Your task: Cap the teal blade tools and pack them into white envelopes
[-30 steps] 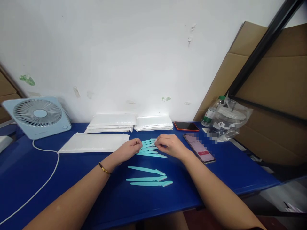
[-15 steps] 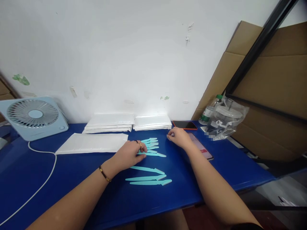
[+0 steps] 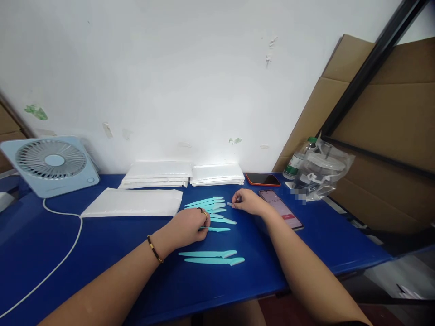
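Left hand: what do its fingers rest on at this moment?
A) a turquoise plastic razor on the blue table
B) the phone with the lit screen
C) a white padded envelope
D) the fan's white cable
A. The left hand lies over a turquoise razor whose tip sticks out past the fingers, on the blue table; the white envelope, the lit phone and the cable all lie apart from it.

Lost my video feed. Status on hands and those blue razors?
Left hand on one razor, fingers closed over its handle. Right hand pinching a small piece. Two razors lie nearer. Phone beside right hand.
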A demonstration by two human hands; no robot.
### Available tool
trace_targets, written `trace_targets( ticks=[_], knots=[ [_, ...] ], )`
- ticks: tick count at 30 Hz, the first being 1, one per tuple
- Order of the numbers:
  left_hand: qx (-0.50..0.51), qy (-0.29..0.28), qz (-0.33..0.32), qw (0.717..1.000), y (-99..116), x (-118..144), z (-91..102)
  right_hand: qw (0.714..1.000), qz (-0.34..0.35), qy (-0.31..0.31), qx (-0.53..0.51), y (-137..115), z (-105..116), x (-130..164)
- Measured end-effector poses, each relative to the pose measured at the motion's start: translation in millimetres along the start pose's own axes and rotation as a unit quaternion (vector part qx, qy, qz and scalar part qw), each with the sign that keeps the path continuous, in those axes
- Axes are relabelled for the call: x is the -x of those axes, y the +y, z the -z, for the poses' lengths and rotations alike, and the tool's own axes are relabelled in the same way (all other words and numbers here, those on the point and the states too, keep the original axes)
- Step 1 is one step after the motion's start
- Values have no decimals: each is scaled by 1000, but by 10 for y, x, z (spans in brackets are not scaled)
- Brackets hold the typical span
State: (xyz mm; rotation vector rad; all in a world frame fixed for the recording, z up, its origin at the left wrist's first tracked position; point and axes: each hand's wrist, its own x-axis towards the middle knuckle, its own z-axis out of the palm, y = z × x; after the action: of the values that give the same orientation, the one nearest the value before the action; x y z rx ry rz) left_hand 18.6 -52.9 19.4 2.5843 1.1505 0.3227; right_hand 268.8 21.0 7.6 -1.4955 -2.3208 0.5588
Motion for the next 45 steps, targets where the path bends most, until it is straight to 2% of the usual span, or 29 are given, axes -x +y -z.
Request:
trace_targets(
  ticks=[3, 6, 8, 10, 14, 17, 19, 23, 26, 31, 39, 45],
  knots=[
    [113, 33, 40, 992, -38, 3, 5, 1000, 7, 18, 23, 2, -23, 2],
    [257, 40, 92, 961, -86, -10, 18, 998, 16, 37, 38, -3, -43, 1],
    [282, 55, 103, 952, -119, -26, 27, 999, 11, 22, 21, -16, -46, 2],
    [248, 67, 92, 962, -144, -40, 31, 1000, 6, -4, 5, -33, -40, 7],
    [157, 47, 68, 984, -149, -41, 37, 1000, 9, -16, 15, -46, -28, 19],
    [147, 44, 56, 987, -131, -19, 53, 1000, 5, -24, -1, -49, -21, 30],
    [148, 42, 50, 987, -127, -3, 71, 1000, 16, -4, -24, -71, 0, 47],
    [120, 35, 61, 990, -146, 14, 113, 986, 103, 70, -109, -190, 95, 110],
    [118, 33, 66, 990, -154, 12, 135, 971, 167, 83, -149, -300, 156, 159],
    [106, 30, 67, 992, -146, 6, 138, 966, 207, 67, -142, -382, 131, 175],
    [94, 24, 85, 992, -147, -11, 139, 972, 213, 69, -76, -405, 88, 172],
    [83, 17, 70, 994, -77, -9, 135, 967, 235, 58, -82, -513, 34, 188]
  ],
)
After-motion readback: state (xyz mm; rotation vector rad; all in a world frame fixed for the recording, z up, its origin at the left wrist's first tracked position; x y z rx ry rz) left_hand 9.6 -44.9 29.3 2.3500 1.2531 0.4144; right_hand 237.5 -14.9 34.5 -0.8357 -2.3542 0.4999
